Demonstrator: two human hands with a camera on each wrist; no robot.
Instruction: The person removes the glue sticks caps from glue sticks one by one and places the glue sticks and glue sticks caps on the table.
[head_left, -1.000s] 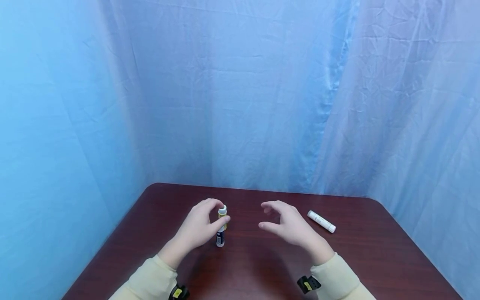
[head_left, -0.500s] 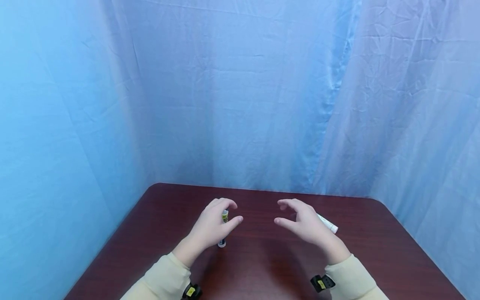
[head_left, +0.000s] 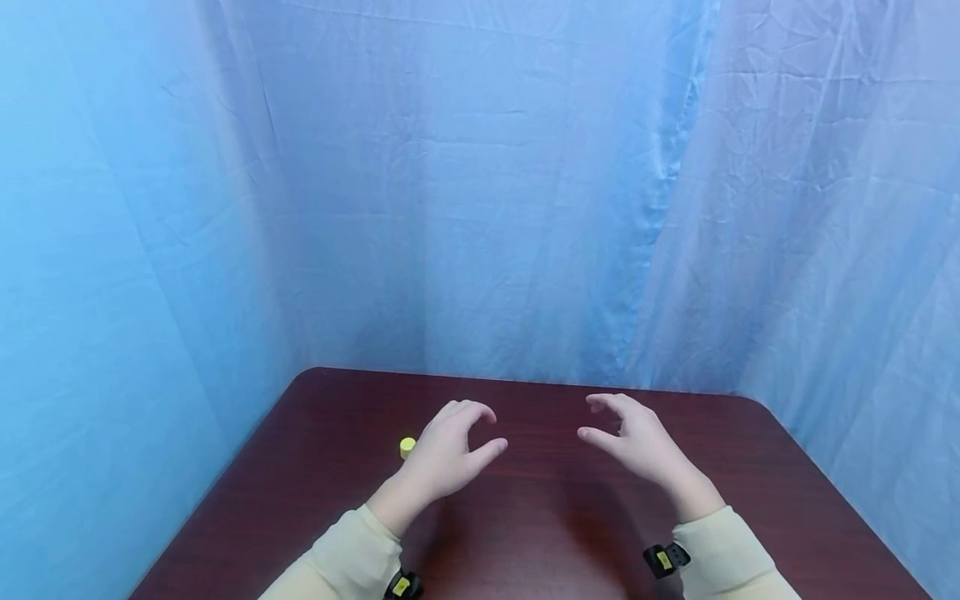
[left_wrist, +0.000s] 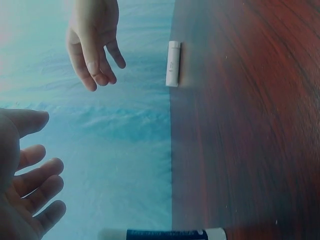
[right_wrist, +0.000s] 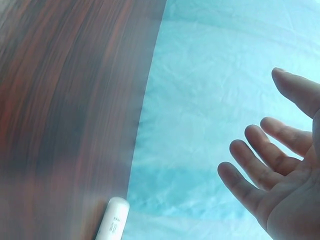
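My left hand (head_left: pixel 442 450) is held above the table with its fingers loosely bent and nothing in them. A yellow cap-like piece (head_left: pixel 407 446) shows just left of it; the hand hides whatever lies beneath. At the bottom of the left wrist view is a white tube with a navy label (left_wrist: pixel 167 234), partly cut off. My right hand (head_left: pixel 645 442) hovers to the right, thumb apart from relaxed fingers, holding nothing. A white tube with small print (left_wrist: pixel 173 64) lies on the table; its end (right_wrist: pixel 116 212) appears in the right wrist view, while my right hand hides it in the head view.
The dark red wooden table (head_left: pixel 525 533) has rounded far corners. Pale blue curtains (head_left: pixel 487 208) hang behind it and along both sides. Each wrist carries a black strap device (head_left: pixel 666 560) at the cream sleeve.
Both hands have moved to the right, the left one off the upright-looking tube's top and across it. The yellow piece has come into view; the white tube is now covered by my right hand.
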